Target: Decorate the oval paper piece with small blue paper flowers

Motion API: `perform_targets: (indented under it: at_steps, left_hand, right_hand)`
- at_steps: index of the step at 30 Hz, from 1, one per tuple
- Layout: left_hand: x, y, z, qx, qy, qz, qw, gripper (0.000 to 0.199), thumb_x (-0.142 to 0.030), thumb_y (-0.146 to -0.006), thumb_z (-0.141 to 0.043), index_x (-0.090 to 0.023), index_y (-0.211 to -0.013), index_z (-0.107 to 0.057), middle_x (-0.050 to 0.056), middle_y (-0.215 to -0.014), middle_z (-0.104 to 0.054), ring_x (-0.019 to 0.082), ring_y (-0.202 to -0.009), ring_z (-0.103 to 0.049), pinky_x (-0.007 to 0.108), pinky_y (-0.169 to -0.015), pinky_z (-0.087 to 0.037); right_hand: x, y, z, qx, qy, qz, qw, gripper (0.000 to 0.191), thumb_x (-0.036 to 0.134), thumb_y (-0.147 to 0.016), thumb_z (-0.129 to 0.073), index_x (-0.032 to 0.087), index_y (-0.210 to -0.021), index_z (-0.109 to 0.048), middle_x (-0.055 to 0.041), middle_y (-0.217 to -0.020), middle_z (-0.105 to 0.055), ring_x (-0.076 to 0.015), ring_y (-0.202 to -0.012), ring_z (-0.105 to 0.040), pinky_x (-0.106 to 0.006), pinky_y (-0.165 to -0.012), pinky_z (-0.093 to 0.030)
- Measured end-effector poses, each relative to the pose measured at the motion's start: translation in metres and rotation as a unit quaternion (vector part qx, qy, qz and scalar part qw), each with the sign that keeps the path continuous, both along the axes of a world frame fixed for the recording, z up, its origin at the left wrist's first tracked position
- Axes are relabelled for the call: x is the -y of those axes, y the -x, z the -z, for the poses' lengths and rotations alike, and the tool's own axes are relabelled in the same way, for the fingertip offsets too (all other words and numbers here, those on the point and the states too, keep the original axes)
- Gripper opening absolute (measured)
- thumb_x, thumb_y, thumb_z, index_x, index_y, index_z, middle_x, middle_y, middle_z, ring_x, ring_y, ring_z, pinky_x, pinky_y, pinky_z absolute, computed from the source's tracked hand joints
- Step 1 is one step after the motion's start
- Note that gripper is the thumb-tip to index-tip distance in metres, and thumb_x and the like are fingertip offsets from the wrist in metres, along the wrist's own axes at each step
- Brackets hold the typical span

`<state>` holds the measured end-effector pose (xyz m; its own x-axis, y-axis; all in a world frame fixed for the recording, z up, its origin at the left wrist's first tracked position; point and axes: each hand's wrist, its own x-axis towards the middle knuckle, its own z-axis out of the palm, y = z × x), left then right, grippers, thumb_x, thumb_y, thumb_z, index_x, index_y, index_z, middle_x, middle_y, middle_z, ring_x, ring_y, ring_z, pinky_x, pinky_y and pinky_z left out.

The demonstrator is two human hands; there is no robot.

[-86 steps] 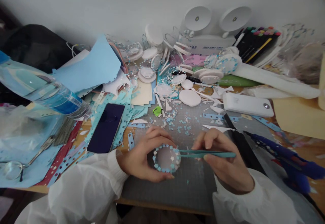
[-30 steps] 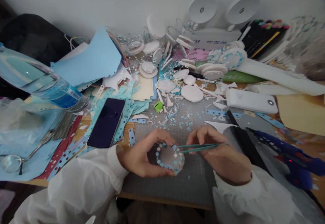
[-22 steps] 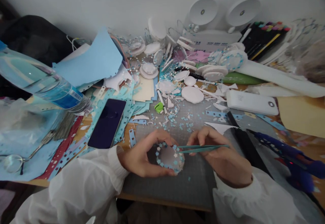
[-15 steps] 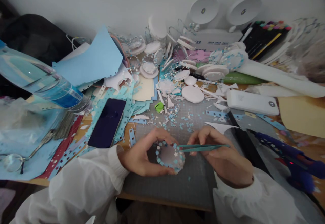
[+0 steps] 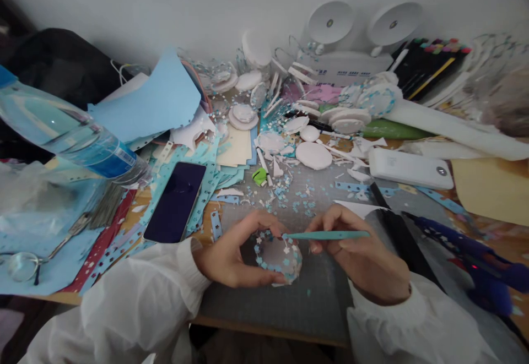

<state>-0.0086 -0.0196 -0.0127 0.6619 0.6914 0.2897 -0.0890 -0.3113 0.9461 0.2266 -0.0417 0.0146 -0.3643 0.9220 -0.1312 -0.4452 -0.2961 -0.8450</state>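
Observation:
My left hand [image 5: 237, 254] is closed around the rim of a small white round piece [image 5: 276, 251], whose edge carries a ring of blue and white paper flowers. Teal tweezers [image 5: 330, 235] lie sideways between the fingers of my right hand [image 5: 357, 251]. Their tips touch or hover at the ring's upper right edge, near my left fingertips; whether they grip a flower is too small to tell. Loose paper flowers [image 5: 297, 201] are scattered on the grey cutting mat [image 5: 264, 311] just beyond my hands.
A phone [image 5: 176, 201] and a water bottle [image 5: 78, 132] lie to the left, near scissors [image 5: 68, 234]. On the right are a white power bank [image 5: 407, 168] and a blue glue gun [image 5: 471, 254]. White discs [image 5: 314, 155] and paper scraps crowd the back.
The tweezers have turned slightly, and their two arms, seen apart before, now appear as one. Both hands stay nearly in place around the round piece.

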Motion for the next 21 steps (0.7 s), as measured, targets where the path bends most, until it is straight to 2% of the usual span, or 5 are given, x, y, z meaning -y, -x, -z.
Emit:
perform_targets:
  at_steps: [6, 10, 14, 17, 21]
  left_hand:
    - [0.001, -0.002, -0.005, -0.001, 0.05, 0.011, 0.999, 0.052, -0.025, -0.072, -0.077, -0.02, -0.114, -0.047, 0.008, -0.107, -0.054, 0.02, -0.1, -0.055, 0.032, -0.088, -0.044]
    - [-0.001, -0.002, -0.008, 0.017, 0.077, 0.034, 0.996, 0.047, -0.023, -0.075, -0.073, -0.02, -0.111, -0.043, 0.011, -0.112, -0.058, 0.021, -0.102, -0.057, 0.033, -0.086, -0.045]
    - [-0.007, -0.002, -0.016, -0.018, -0.02, 0.036, 0.999, 0.026, -0.023, -0.078, -0.07, -0.018, -0.096, -0.053, 0.018, -0.128, -0.057, 0.028, -0.117, -0.054, 0.042, -0.098, -0.04]
    - [-0.011, -0.002, -0.022, -0.045, -0.096, 0.013, 0.994, 0.013, -0.022, -0.079, -0.067, -0.017, -0.088, -0.06, 0.018, -0.132, -0.056, 0.03, -0.121, -0.052, 0.048, -0.105, -0.034]
    - [-0.012, -0.002, -0.023, -0.069, -0.148, -0.016, 0.986, 0.016, -0.011, -0.076, -0.059, -0.018, -0.089, -0.064, 0.014, -0.131, -0.059, 0.029, -0.124, -0.049, 0.051, -0.107, -0.032]
  right_hand:
    - [0.002, 0.002, -0.004, 0.044, -0.058, 0.023, 0.997, 0.014, 0.03, -0.077, -0.073, 0.02, -0.078, -0.063, -0.0045, -0.085, -0.068, -0.0169, -0.07, -0.062, -0.028, -0.066, -0.048]
    - [0.003, 0.002, -0.004, 0.059, -0.065, 0.032, 0.996, 0.015, 0.03, -0.077, -0.074, 0.02, -0.076, -0.063, -0.0046, -0.084, -0.068, -0.0171, -0.07, -0.062, -0.028, -0.065, -0.048]
    - [0.001, -0.001, -0.002, 0.037, -0.064, 0.026, 0.997, 0.014, 0.03, -0.077, -0.074, 0.02, -0.078, -0.063, -0.0046, -0.085, -0.068, -0.0164, -0.069, -0.062, -0.028, -0.065, -0.049]
    - [0.001, -0.002, -0.001, 0.027, -0.056, 0.031, 0.998, 0.014, 0.03, -0.077, -0.073, 0.02, -0.078, -0.063, -0.0051, -0.085, -0.067, -0.0172, -0.07, -0.063, -0.028, -0.063, -0.05]
    - [0.002, -0.002, -0.002, 0.023, -0.041, 0.029, 0.998, 0.016, 0.032, -0.076, -0.074, 0.02, -0.077, -0.064, -0.0047, -0.085, -0.068, -0.0169, -0.071, -0.064, -0.027, -0.065, -0.051]
